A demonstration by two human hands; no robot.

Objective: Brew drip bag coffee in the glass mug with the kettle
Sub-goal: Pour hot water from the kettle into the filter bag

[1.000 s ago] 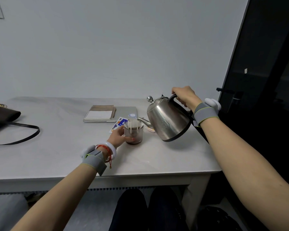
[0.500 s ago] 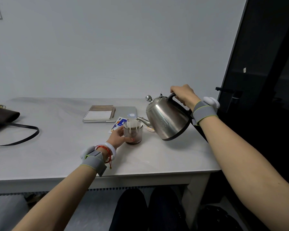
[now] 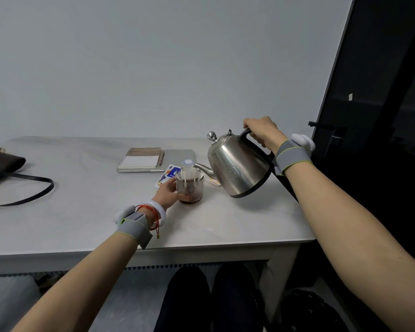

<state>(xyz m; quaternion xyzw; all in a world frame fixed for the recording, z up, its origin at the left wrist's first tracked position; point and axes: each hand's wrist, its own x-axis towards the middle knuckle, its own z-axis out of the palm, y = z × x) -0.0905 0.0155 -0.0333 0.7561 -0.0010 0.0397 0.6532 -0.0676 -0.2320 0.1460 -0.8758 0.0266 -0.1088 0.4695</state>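
The right hand (image 3: 261,130) was raised, fingers curled round the handle of the kettle (image 3: 237,168), forearm stretched forward. The left hand (image 3: 169,194), lower and to its left, wrapped the side of the glass mug (image 3: 191,188), forearm extended.

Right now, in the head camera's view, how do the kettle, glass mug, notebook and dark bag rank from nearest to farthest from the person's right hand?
1. The kettle: the right hand grips its handle.
2. The glass mug: under the spout, held by the left hand.
3. The notebook: mid-table, behind and left of the mug.
4. The dark bag: at the far left edge.
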